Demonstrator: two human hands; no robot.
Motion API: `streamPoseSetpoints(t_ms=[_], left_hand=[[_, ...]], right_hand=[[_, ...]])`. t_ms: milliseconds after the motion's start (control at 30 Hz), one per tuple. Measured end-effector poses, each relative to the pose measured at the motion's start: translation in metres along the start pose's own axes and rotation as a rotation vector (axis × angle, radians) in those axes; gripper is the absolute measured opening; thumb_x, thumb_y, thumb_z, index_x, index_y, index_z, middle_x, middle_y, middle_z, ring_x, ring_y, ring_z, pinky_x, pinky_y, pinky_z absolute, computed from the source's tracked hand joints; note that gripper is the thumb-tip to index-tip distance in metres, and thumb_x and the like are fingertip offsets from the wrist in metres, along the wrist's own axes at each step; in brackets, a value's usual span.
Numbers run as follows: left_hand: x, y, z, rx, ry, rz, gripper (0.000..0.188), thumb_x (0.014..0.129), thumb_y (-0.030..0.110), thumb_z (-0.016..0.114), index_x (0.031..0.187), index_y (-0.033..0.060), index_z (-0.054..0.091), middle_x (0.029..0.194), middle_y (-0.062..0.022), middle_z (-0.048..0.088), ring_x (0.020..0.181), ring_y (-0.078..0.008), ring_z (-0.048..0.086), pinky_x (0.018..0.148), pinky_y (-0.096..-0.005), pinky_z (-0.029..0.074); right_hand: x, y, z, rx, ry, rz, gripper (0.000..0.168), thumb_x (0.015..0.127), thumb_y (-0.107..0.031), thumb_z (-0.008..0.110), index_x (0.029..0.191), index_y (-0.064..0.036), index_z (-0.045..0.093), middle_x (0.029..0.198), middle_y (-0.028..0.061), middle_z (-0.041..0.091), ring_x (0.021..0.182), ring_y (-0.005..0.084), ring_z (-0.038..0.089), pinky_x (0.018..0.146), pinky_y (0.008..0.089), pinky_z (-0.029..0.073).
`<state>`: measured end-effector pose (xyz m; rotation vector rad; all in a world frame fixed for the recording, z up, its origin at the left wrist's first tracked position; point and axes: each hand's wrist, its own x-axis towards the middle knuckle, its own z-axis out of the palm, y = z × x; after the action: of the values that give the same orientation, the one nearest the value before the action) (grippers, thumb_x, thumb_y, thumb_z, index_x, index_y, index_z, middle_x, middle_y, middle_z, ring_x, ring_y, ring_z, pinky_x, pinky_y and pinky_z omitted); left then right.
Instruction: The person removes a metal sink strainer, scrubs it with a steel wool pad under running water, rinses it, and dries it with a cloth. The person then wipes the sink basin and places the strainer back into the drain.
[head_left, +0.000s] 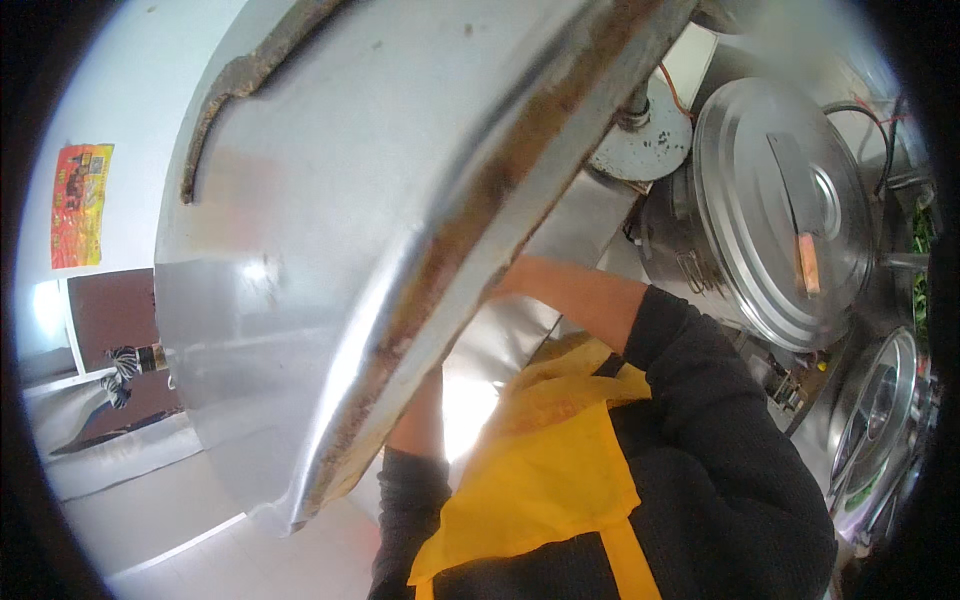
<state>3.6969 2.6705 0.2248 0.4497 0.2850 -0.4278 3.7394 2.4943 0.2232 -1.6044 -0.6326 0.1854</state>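
Note:
A large sheet-metal hood with a rusty rim crosses the view between the camera and my hands. Both hands are out of view behind that rim, so what they hold or touch is hidden. My left forearm runs up to the rim from below. From the right, my bare right forearm reaches behind it as well, its dark sleeve pushed back. Between the forearms shows a shiny metal surface, just ahead of my yellow apron.
On the right stands a big lidded steel pot; a cleaver with a wooden handle lies on its lid. Beyond are a round pale metal housing and a steel basin. A printed poster hangs on the left wall.

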Motion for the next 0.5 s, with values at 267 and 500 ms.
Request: streamPoseSetpoints(t_ms=[267,500], left_hand=[[0.010,0.011,-0.016,-0.001,-0.008,-0.083,0.039,0.090,0.028,0.054,0.121,0.0046,0.054,0.125,-0.0129,0.056,0.118,-0.0280,0.052,0.101,-0.0440,0.041],[0.006,-0.015,0.000,-0.081,0.045,0.085,0.038,0.093,0.026,0.051,0.124,0.0034,0.052,0.128,-0.0140,0.054,0.121,-0.0275,0.049,0.106,-0.0424,0.036]], right_hand=[[0.003,-0.006,-0.014,-0.193,-0.050,-0.067,0.091,0.049,-0.024,0.085,0.127,0.000,0.043,0.116,0.0198,0.055,0.113,0.0336,0.052,0.098,0.0405,0.042],[-0.022,0.003,0.033,-0.242,0.368,-0.124,0.093,0.055,-0.028,0.083,0.131,0.001,0.036,0.128,0.0237,0.045,0.123,0.0393,0.043,0.104,0.0426,0.036]])
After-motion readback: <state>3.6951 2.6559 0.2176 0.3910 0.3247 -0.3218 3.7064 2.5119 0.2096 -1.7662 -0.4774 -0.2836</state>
